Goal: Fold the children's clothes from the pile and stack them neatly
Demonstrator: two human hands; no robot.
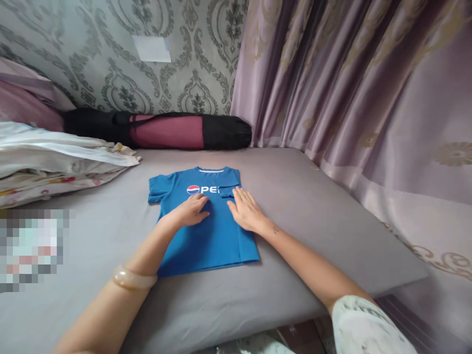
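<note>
A blue T-shirt (pixel 210 241) with a round red, white and blue logo and white letters lies front up on the grey bed sheet (pixel 302 211). Its right side is folded inward, so that sleeve lies across the chest and covers part of the lettering. The left sleeve stretches outward. My right hand (pixel 246 210) rests flat on the folded edge beside the turned-in sleeve, fingers extended. Over the middle of the shirt, just below the logo, is my left hand (pixel 192 210), its fingers apart and nothing in them. Whether it presses on the cloth I cannot tell.
A long black and maroon bag (pixel 165 132) lies along the patterned wall at the back. Crumpled bedding (pixel 55 157) is heaped at the left. Purple curtains (pixel 332 73) hang along the right side, near the bed's edge. A pixelated patch covers something at the far left.
</note>
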